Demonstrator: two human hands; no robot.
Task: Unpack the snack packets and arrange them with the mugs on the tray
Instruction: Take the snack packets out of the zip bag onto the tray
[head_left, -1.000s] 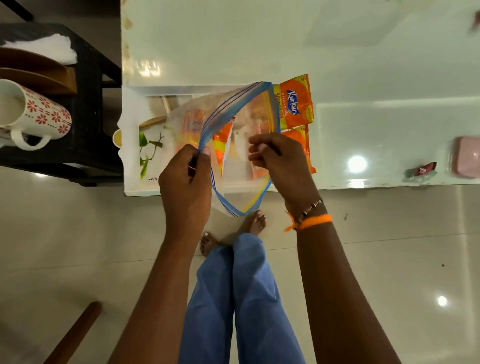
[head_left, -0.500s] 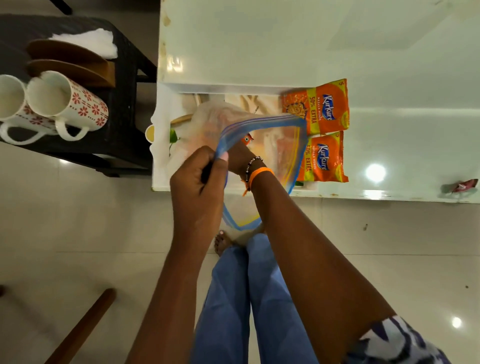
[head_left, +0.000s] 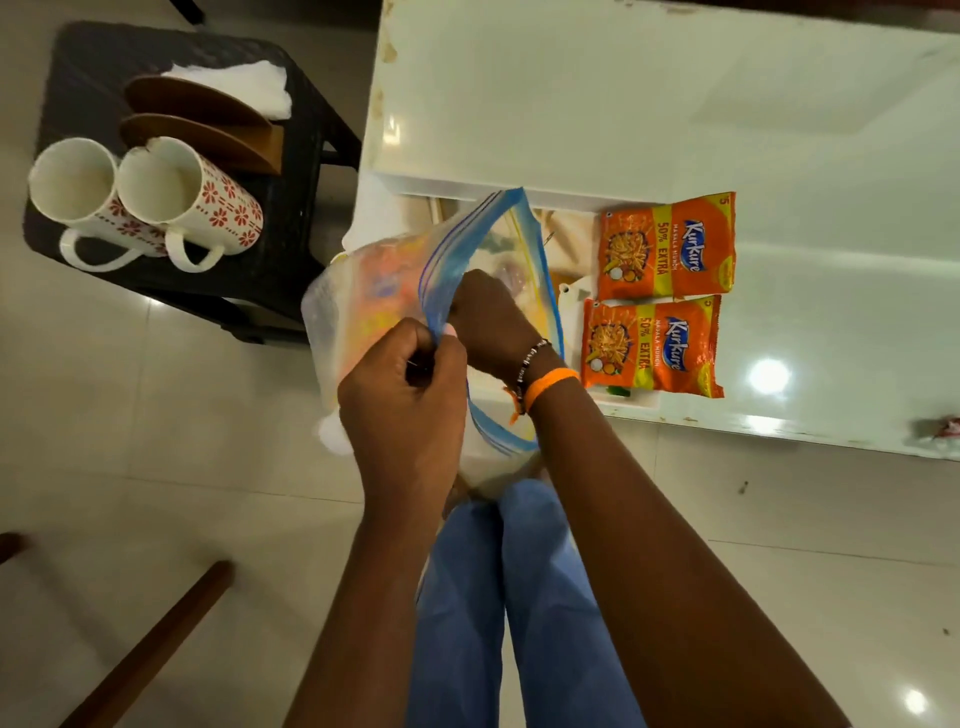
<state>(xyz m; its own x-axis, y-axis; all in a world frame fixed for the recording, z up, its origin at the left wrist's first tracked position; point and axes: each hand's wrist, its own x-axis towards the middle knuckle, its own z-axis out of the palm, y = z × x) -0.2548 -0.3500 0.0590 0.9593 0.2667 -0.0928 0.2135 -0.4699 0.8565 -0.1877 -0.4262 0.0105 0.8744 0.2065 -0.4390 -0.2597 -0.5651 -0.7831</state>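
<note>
Your left hand pinches the blue-striped rim of the clear zip bag, holding its mouth open at the table's near-left corner. Your right hand is plunged inside the bag to the wrist, its fingers hidden behind the plastic, so whether they grip anything cannot be told. Orange and yellow packet shapes show blurred through the bag's left wall. Two orange snack packets already lie flat side by side on the white tray near the table's front edge, just right of the bag, one behind the other and touching. An orange band and a beaded bracelet circle your right wrist. Off the table, to its left, two floral mugs lie on their sides together on a black stool, handles toward you, in front of brown wooden plates and a white cloth.
</note>
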